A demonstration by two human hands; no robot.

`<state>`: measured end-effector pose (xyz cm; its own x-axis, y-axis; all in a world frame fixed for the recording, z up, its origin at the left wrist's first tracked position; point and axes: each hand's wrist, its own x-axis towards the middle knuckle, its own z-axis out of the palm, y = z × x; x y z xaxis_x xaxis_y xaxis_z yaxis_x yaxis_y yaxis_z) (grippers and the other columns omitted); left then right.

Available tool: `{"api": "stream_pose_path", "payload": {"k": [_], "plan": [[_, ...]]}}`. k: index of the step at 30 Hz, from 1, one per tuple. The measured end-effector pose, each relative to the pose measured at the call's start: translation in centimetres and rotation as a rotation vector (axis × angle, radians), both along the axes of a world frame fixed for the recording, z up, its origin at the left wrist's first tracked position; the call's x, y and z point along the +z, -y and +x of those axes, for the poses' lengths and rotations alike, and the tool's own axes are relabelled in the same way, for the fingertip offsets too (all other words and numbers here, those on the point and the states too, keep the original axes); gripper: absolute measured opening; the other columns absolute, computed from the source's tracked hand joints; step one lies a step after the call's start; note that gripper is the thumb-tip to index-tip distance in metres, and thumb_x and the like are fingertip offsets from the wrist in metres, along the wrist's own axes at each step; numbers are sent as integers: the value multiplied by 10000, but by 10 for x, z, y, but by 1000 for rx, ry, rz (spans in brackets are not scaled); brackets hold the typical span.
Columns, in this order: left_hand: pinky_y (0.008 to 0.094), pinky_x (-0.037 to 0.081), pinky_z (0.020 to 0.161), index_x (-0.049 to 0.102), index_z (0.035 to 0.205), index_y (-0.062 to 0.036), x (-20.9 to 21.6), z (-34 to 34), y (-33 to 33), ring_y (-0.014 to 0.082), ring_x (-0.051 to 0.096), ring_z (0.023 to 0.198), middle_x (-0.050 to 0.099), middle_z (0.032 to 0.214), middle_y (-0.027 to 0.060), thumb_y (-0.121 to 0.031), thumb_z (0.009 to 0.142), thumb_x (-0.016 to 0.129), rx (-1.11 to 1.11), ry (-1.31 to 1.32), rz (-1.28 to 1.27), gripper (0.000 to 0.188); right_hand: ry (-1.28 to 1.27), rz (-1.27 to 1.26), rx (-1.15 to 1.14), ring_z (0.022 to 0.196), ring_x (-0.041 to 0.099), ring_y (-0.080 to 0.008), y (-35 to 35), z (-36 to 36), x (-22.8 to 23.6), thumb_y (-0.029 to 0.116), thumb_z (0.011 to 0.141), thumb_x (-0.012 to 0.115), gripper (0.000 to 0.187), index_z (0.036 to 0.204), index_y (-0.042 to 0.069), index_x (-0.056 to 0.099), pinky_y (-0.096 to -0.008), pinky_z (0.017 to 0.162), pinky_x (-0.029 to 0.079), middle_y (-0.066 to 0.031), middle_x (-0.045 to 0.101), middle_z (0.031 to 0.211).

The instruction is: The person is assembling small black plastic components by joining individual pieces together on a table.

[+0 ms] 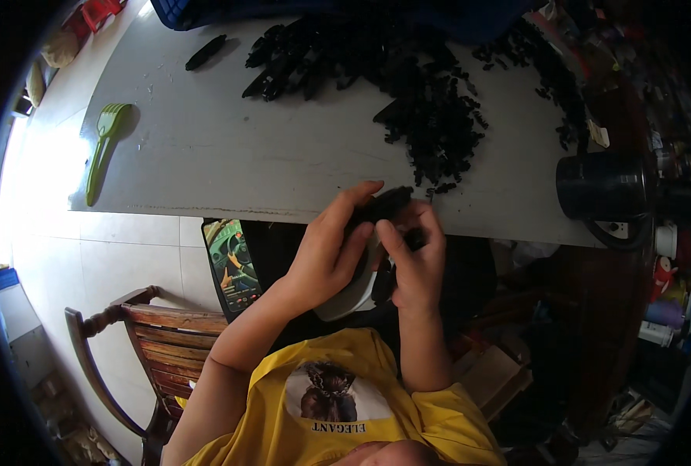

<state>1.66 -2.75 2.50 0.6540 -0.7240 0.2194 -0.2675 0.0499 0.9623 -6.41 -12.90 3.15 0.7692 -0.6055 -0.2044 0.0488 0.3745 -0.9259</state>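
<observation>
Your left hand point(330, 248) and right hand point(415, 260) meet just below the near edge of the grey table point(229, 155), over your lap. Both hands are closed on one small black plastic part point(384, 206): the left hand's fingers wrap its left end, and the right hand's thumb and fingertips pinch its right end. The exact form of the part is hidden by the fingers.

Judged from this grip, the step in hand is fitting or working the black part between the two hands. The next move calls for a steady left-hand hold while the right-hand fingertips apply fine pressure.

Beyond the hands, on the table, lies a wide heap of loose black plastic pieces point(431, 116), its nearest pieces just past your fingertips. Under the hands rests a white rounded object point(353, 299), only partly visible.

Far to the left of the hands lies a green plastic scoop point(103, 140). The table surface between scoop and heap is open room. To the right stands a dark cylindrical container point(602, 185), near the table's edge. A smartphone with a lit screen point(233, 264) sits just left of your left hand, and a wooden chair point(159, 342) stands lower left.
</observation>
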Motion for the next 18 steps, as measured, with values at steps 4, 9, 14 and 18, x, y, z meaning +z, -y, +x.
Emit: {"api": "stream_pose_path", "payload": {"k": [4,9,14,18], "plan": [[350,445,813,437,1203,-14,2,-5,-4,351,571,962,562,1022,196,42,803,488,6,21,19,407,2,-44,-8,552,511,-74,7,-4,-2,98,789,673,170,850,8,543,-202,451,414,-15,553,708],[337,461,803,464,1187,-29,-6,8,-18,340,600,940,591,1044,174,19,797,531,-172,-109,89,399,-17,-15,150,603,518,-78,8,-13,-18,76,784,666,206,934,4,546,-218,492,431,-24,567,785],[414,357,945,482,1202,-69,-9,83,10,354,434,1133,498,1193,156,-161,762,651,311,678,187,481,-144,-470,358,927,551,-123,-6,-23,-41,103,789,657,330,1091,26,549,-238,831,405,-55,592,1027],[498,328,950,465,1215,-99,-29,162,61,355,394,1192,474,1248,136,-287,790,627,735,1037,259,492,-111,-614,351,864,568,-119,-8,-20,-33,67,802,628,226,1016,11,589,-237,765,433,-60,586,1016]]}}
